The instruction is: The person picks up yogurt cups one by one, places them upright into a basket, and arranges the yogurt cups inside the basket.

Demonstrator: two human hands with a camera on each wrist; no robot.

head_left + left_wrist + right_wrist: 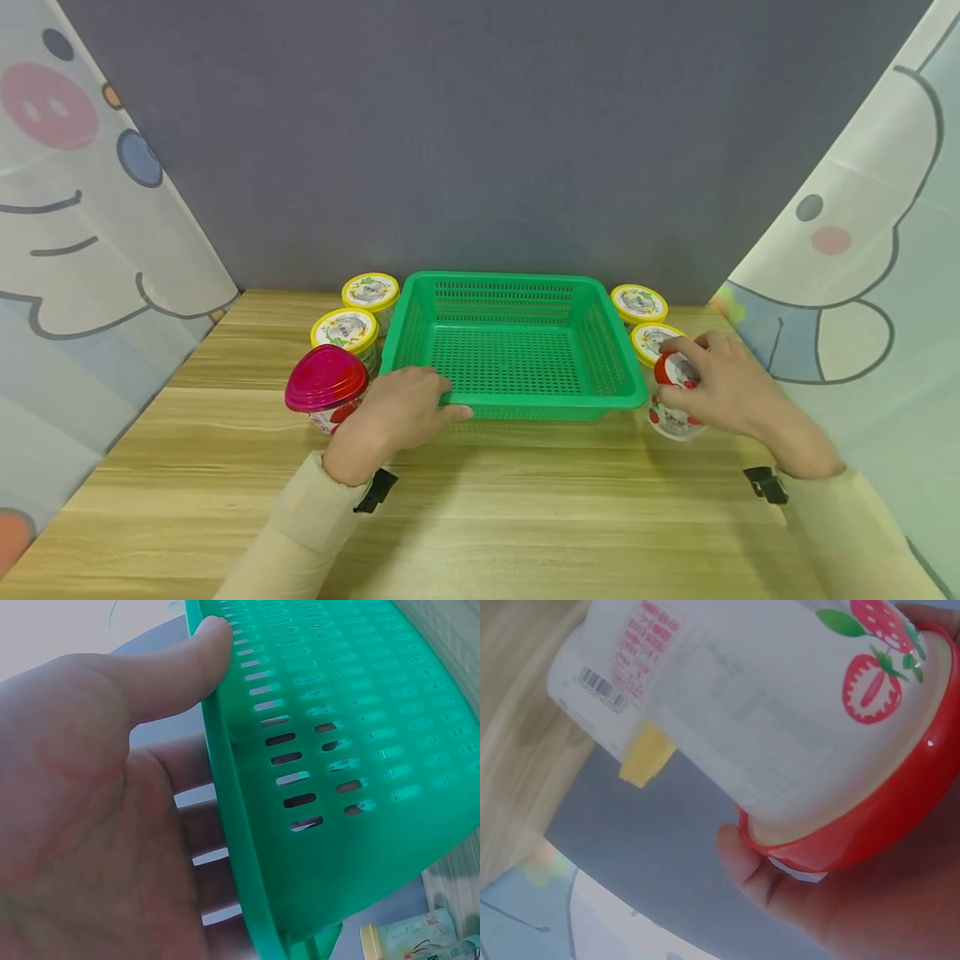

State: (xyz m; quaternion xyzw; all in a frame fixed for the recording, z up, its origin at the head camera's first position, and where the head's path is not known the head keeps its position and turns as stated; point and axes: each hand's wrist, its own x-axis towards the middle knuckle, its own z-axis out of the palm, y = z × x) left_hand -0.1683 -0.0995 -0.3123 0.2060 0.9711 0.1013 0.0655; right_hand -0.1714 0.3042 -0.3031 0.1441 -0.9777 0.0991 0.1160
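A green plastic basket (510, 401) with slotted walls stands mid-table. My left hand (397, 408) grips its near rim by the left corner; in the left wrist view, the thumb lies against the slotted wall (345, 697) and the fingers go behind the rim. To the basket's right, my right hand (723, 383) holds a white strawberry-print cup (675, 422) by its red lid (877, 817). The right wrist view shows fingers on both sides of that lid. Close by my left hand is a cup with a magenta lid (326, 379).
Two yellow-lidded cups (345, 330) stand left of the basket, behind the magenta-lidded one. Two more yellow-lidded cups (639, 302) are at its right side. A grey panel (480, 142) closes off the back, and cartoon-printed curtains (847, 275) flank the wooden table (525, 517).
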